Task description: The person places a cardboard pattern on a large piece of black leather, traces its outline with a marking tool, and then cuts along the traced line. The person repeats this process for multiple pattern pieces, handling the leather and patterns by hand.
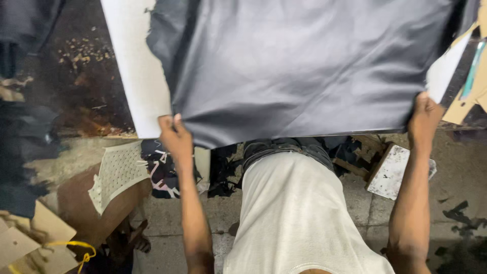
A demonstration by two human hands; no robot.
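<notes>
Cardboard scraps (469, 94), tan and angular, lie at the counter's right edge; more tan pieces (30, 238) sit low on my left. Dark grey sheet (304, 66) spreads over the white counter (137, 76). My left hand (175, 134) pinches its near corner, my right hand (423, 114) grips its right edge.

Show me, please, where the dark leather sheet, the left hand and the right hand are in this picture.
Dark leather sheet (304, 71), head view, middle of its surface.
Left hand (175, 136), head view, back of the hand at the sheet's near edge.
Right hand (424, 117), head view, back of the hand at the sheet's corner.
</notes>
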